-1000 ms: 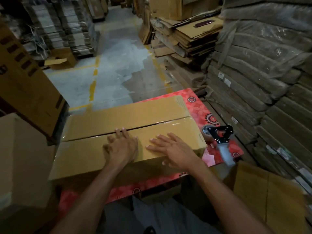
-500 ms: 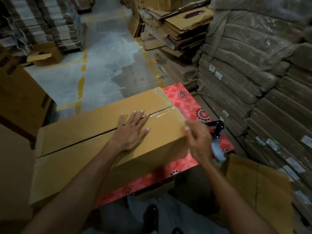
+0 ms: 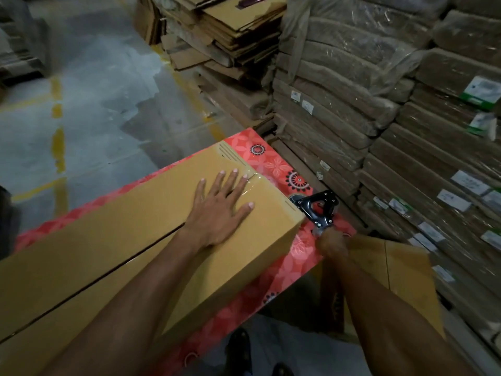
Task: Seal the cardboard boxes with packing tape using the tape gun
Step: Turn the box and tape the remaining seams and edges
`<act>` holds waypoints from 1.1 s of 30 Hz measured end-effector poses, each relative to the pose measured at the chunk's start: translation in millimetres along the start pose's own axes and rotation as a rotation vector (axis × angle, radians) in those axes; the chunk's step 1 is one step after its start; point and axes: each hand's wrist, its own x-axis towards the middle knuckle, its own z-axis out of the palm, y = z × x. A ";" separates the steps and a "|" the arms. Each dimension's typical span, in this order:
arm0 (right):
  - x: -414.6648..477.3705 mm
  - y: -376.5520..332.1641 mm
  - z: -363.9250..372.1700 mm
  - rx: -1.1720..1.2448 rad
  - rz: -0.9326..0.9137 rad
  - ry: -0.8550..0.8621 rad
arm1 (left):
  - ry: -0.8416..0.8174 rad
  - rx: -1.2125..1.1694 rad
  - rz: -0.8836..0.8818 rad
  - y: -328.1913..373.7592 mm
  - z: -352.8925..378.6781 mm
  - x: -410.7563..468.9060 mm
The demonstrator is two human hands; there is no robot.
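Observation:
A long brown cardboard box (image 3: pixel 113 251) lies on a table with a red flowered cloth (image 3: pixel 273 161). Its two top flaps meet in a dark seam along its length, with a short shiny strip of clear tape at the right end. My left hand (image 3: pixel 221 210) presses flat on the box top near that end, fingers spread over the seam. The black tape gun (image 3: pixel 317 208) lies on the cloth just off the box's right end. My right hand (image 3: pixel 332 244) grips its handle; the handle itself is hidden by my fingers.
Wrapped stacks of flat cardboard (image 3: pixel 393 126) rise close on the right. Loose flattened boxes (image 3: pixel 227 36) pile up behind the table. A brown carton (image 3: pixel 390 270) stands under my right arm. Grey floor with yellow lines (image 3: pixel 58 137) lies to the left.
My left hand slid right along the box top to its right end. My right hand left the box's end and took hold of the tape gun's handle.

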 end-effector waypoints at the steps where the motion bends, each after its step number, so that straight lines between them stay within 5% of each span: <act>1: 0.1 -3.8 -3.0 0.061 0.027 0.007 | 0.005 -0.001 0.002 -0.1 0.8 1.2; 7: -24.7 -52.0 -80.8 0.421 0.108 0.076 | 0.011 0.003 0.046 -1.6 0.8 10.6; 11: -52.9 -104.1 -143.4 1.158 0.001 -0.166 | 0.017 -0.113 0.105 -8.0 -15.0 27.7; 15: -102.4 -152.1 -188.6 1.327 -0.223 -0.434 | 0.209 -1.005 -0.166 -3.2 -55.7 66.6; 18: -127.8 -175.1 -192.2 1.314 -0.314 -0.473 | -0.104 -1.843 -0.384 -2.4 -85.9 91.7; 20: -136.5 -183.6 -187.4 1.290 -0.355 -0.488 | -0.272 -2.077 -0.495 -6.3 -93.4 96.7; 28: -146.1 -187.3 -180.1 1.118 -0.471 -0.418 | -0.260 -2.131 -0.641 -23.2 -84.2 83.3; 33: -149.5 -183.1 -177.2 1.050 -0.505 -0.376 | -0.160 -1.884 -0.538 -31.8 -80.0 92.6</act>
